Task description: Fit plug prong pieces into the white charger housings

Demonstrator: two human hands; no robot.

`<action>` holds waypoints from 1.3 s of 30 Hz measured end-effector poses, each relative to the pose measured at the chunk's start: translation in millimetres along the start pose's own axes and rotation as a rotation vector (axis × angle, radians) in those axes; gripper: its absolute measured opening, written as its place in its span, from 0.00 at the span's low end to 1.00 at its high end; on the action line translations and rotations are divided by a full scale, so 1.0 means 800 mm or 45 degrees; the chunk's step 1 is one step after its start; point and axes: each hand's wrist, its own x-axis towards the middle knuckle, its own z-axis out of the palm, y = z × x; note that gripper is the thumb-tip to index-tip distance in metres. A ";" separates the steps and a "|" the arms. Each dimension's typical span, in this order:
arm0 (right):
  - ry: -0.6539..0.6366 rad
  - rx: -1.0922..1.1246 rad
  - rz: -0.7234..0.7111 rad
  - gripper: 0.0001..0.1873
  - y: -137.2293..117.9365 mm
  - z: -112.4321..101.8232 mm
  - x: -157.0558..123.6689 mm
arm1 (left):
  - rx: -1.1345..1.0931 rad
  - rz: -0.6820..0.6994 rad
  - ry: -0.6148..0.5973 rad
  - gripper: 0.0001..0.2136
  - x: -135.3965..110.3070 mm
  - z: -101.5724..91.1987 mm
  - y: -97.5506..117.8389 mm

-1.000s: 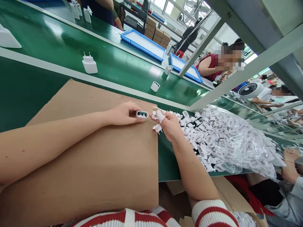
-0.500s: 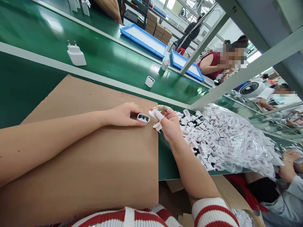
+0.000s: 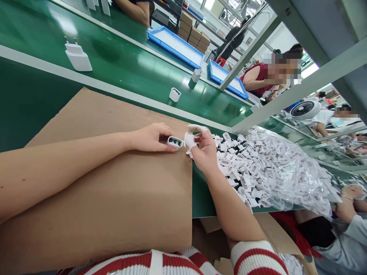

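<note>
A white charger housing (image 3: 175, 143) is held just above a cardboard sheet (image 3: 129, 191), near its right edge. It is small, glossy and rounded, like a flattened tube; its open end is turned toward the viewer, and a green-edged interior with metallic parts is exposed. It is gripped from the left between the thumb and fingers of the left hand (image 3: 149, 138). Just beside the opening, a small white piece (image 3: 186, 136) is pinched by the right hand (image 3: 205, 151), whose thumb and one finger are wrapped in white covers.

Most of that piece is hidden by the covered thumb, so its shape cannot be made out, nor whether the housing is touched by it. The housing's far end is concealed by the left hand. Another loose white part (image 3: 189, 153) is partly covered below the right thumb. A heap of white plug parts (image 3: 237, 164) is partly veiled by crumpled clear plastic (image 3: 301, 172).
</note>
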 end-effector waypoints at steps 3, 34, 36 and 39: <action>0.041 -0.365 -0.233 0.17 -0.003 -0.001 -0.004 | 0.004 0.001 0.013 0.20 0.000 0.001 -0.002; -0.196 -0.858 -0.318 0.13 -0.008 0.022 0.005 | -0.083 0.093 -0.024 0.16 0.000 0.006 -0.005; -0.150 -0.860 -0.289 0.12 -0.006 0.023 0.003 | -0.051 0.077 -0.024 0.16 0.001 0.006 -0.003; -0.138 -0.948 -0.323 0.10 -0.003 0.023 0.003 | -0.041 0.083 -0.027 0.16 0.001 0.005 0.000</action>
